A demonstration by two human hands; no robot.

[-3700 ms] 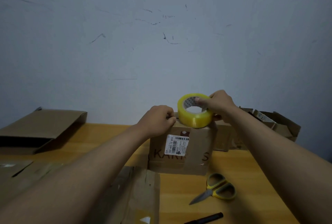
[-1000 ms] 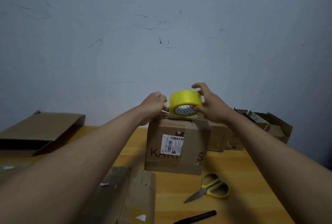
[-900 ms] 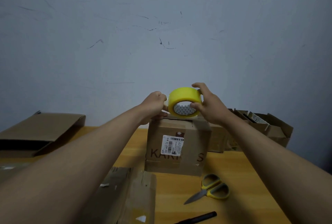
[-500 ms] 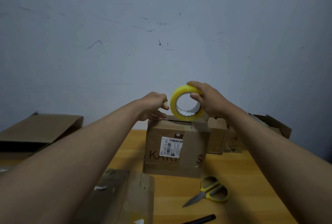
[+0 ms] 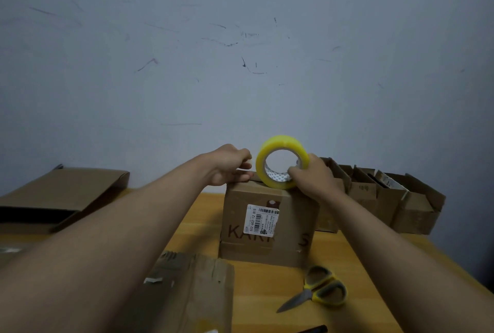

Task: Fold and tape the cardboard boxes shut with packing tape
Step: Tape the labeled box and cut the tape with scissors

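Observation:
A brown cardboard box (image 5: 270, 228) with a white barcode label stands upright on the wooden table (image 5: 374, 274), its top closed. On its top edge stands a yellow roll of packing tape (image 5: 280, 145), its hole facing me. My right hand (image 5: 314, 176) grips the roll at its lower right, fingers reaching into the core. My left hand (image 5: 231, 167) sits on the box's top left edge, fingers curled and pinching something thin beside the roll, apparently the tape's free end; the tape itself is barely visible there.
Yellow-handled scissors (image 5: 318, 288) lie in front of the box on the right. A flattened carton (image 5: 192, 292) lies near me, a black pen (image 5: 312, 329) at the bottom edge. An open carton (image 5: 53, 199) lies far left, several open boxes (image 5: 385, 199) back right. A wall stands close behind.
The roll has been tipped from lying flat on the box to standing on edge with its hole toward me. My right hand shifted from its top to its lower right. My left hand stayed put.

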